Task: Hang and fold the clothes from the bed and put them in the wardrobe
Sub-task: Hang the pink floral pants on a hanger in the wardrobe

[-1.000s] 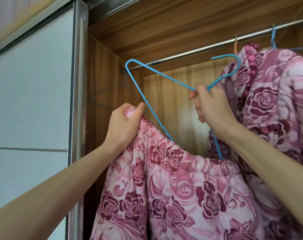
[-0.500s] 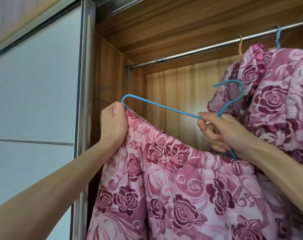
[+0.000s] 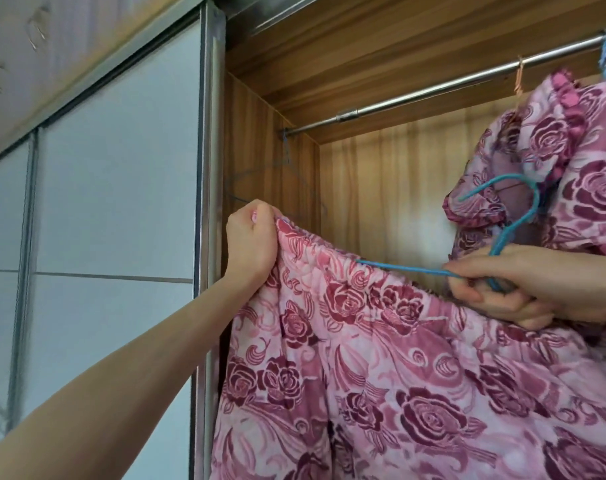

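My left hand (image 3: 251, 242) grips the pink rose-print garment (image 3: 381, 375) by its waistband corner; right hand (image 3: 523, 287) pinches the blue hanger (image 3: 502, 244) below the wardrobe rail (image 3: 433, 93).

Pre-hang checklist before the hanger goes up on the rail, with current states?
1. Left hand grips the waistband of the floral trousers: ok.
2. Right hand grips the blue hanger at the base of its neck: ok.
3. Hanger seated in the waistband: cannot tell; one arm runs into the fabric, its far end is hidden.
4. Hook free and upright: ok, though it sits close in front of the hung floral garment.
5. Bare stretch of rail left of the hung garment: ok.
6. Hook on the rail: not ok, it is well below it.
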A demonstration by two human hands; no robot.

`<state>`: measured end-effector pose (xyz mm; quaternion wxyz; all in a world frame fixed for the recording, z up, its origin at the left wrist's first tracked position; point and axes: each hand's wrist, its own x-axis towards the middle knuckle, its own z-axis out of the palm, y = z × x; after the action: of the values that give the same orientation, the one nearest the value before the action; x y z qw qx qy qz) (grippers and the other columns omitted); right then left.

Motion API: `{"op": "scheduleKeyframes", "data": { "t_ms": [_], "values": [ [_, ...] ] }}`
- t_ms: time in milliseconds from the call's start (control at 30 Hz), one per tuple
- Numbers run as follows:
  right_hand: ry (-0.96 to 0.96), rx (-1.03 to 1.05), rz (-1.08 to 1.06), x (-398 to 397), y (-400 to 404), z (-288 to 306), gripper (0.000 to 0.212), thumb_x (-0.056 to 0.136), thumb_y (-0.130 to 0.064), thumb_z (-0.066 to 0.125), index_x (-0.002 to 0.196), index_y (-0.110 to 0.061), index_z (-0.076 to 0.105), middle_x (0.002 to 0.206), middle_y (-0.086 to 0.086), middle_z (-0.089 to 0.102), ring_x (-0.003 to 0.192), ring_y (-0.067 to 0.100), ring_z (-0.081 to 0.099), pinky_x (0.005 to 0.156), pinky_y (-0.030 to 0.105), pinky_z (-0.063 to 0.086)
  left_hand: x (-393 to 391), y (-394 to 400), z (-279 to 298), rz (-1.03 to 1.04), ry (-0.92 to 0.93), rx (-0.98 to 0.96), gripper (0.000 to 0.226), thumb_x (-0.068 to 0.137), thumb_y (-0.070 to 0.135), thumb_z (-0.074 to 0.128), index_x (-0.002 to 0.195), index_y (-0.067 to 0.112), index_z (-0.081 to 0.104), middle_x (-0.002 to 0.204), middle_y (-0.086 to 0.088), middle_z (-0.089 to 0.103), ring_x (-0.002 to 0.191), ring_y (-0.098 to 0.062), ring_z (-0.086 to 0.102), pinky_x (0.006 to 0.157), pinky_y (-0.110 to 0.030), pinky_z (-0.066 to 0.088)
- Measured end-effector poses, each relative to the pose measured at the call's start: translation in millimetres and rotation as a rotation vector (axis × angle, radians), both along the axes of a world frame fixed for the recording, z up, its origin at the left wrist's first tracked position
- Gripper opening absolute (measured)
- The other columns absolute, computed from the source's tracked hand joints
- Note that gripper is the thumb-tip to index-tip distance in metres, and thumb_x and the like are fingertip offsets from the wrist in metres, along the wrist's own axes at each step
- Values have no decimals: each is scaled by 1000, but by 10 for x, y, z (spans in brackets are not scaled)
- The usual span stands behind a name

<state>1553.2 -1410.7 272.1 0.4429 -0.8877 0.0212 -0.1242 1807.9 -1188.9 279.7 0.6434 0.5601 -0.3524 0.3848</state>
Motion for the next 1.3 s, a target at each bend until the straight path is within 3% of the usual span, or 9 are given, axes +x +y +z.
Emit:
{"op": "scheduleKeyframes", "data": {
  "t_ms": [233, 400, 533, 667, 800, 900, 1067, 1167, 1300],
  "values": [
    [287, -197, -77, 159, 119, 54, 39, 106, -40, 42, 80, -13, 51, 49, -1, 27, 34, 11, 16, 43, 13, 18, -68, -8, 30, 61, -147, 212, 30, 105, 14, 38, 84, 10, 60, 82, 3, 61, 76, 1, 57, 70, -17, 45],
    [10, -252, -52, 260, 343, 234, 36, 105, -37, 50, 85, -10, 61, 57, -3, 21, 39, 9, 14, 39, 14, 14, -382, -220, -76, 133, -368, 608, 50, 111, 44, 29, 82, 15, 58, 77, 1, 67, 77, -18, 64, 80, -46, 53],
    [-94, -229, -69, 257, 336, 293, 36, 105, -37, 53, 80, -11, 58, 52, -6, 21, 37, 7, 15, 37, 17, 12, -411, -198, -144, 178, -408, 821, 63, 101, 69, 23, 87, 24, 65, 81, 6, 69, 82, -15, 65, 83, -45, 54],
    [-70, -212, -40, 274, 335, 304, 35, 107, -36, 50, 82, -13, 56, 50, -10, 21, 36, 5, 15, 36, 18, 12, -351, -221, -205, -21, -479, 950, 59, 89, 72, 50, 72, 18, 64, 77, 2, 56, 71, -17, 61, 71, -44, 51],
    [-32, -283, 6, 249, 341, 321, 40, 107, -40, 49, 91, -7, 64, 55, -6, 24, 41, 7, 19, 41, 20, 17, -338, -230, -222, -308, -313, 888, 56, 97, 48, 69, 56, 12, 54, 63, -2, 47, 61, -14, 43, 64, -38, 41],
    [-165, -308, -83, 212, 309, 310, 42, 107, -41, 49, 107, -7, 72, 66, -2, 54, 54, 9, 51, 49, 20, 41, -311, -153, -265, -340, -239, 810, 54, 89, 46, 70, 56, 6, 55, 60, 1, 42, 60, -14, 38, 60, -33, 33],
    [-390, -637, -424, 95, -39, 116, 47, 101, -67, 36, 109, -35, 70, 108, -14, 72, 103, 9, 66, 98, 36, 51, -153, 3, -236, -277, -86, 621, 51, 88, 37, 75, 54, 5, 55, 54, 2, 33, 56, -10, 28, 50, -25, 22],
    [-455, -725, -566, 78, -142, -78, 46, 99, -73, 34, 79, -38, 56, 79, -15, 60, 82, 14, 61, 76, 36, 47, -23, 28, -205, -202, -79, 563, 48, 91, 28, 78, 54, 3, 58, 50, 7, 37, 52, -3, 30, 49, -21, 25],
    [-544, -886, -618, 164, -170, -118, 65, 84, -86, 47, 73, -22, 56, 66, -6, 59, 65, 15, 58, 59, 36, 46, 69, 3, -209, -159, -49, 521, 38, 85, 31, 84, 65, 4, 66, 49, 7, 47, 48, -2, 36, 50, -16, 31]
  ]
}}
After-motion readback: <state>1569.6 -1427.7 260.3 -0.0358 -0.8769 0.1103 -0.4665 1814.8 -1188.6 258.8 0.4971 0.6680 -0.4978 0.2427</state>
